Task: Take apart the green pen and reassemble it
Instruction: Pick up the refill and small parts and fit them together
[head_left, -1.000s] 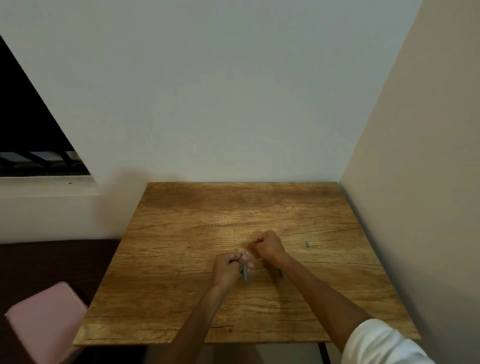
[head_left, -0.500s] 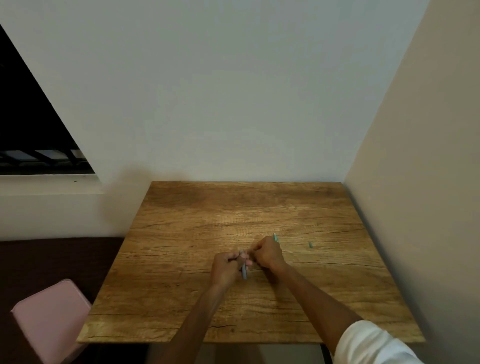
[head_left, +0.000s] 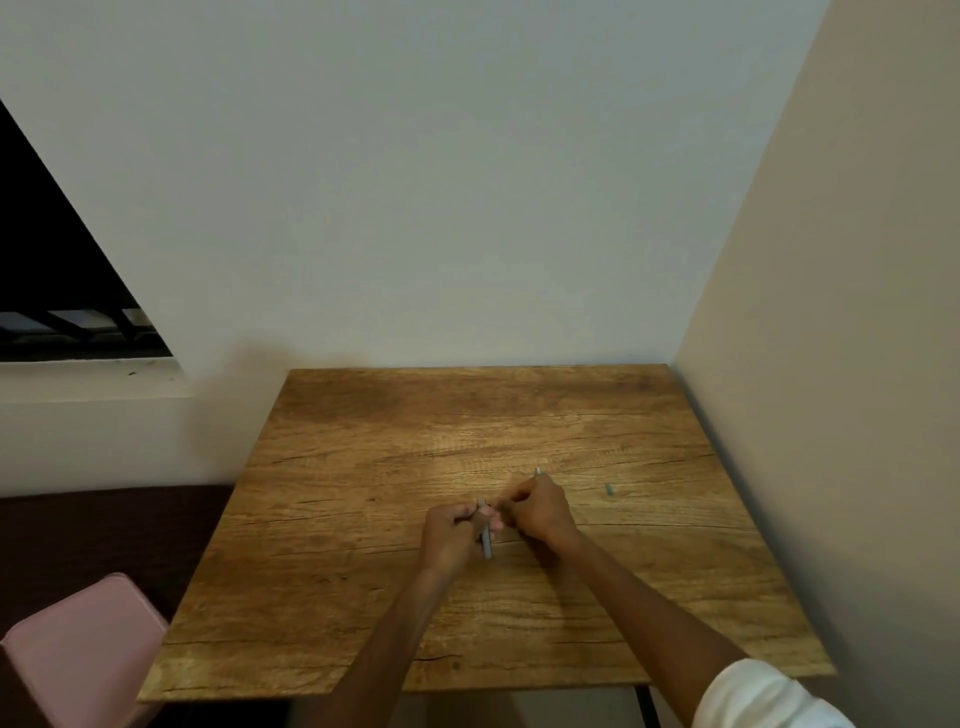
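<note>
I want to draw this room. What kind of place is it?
Probably a plain room at home: a small wooden table pushed into a bare wall corner, a dark window at the left, a pink seat beside it.

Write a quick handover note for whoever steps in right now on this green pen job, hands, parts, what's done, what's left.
Left hand grips a pen piece, one end sticking out toward the table's near edge.
Right hand holds a second piece, its tip showing above the knuckles.
A small green part lies alone on the wooden table, right of the hands.
Done: pen is apart.
Left: join the held pieces, then probably fit the small part.
</note>
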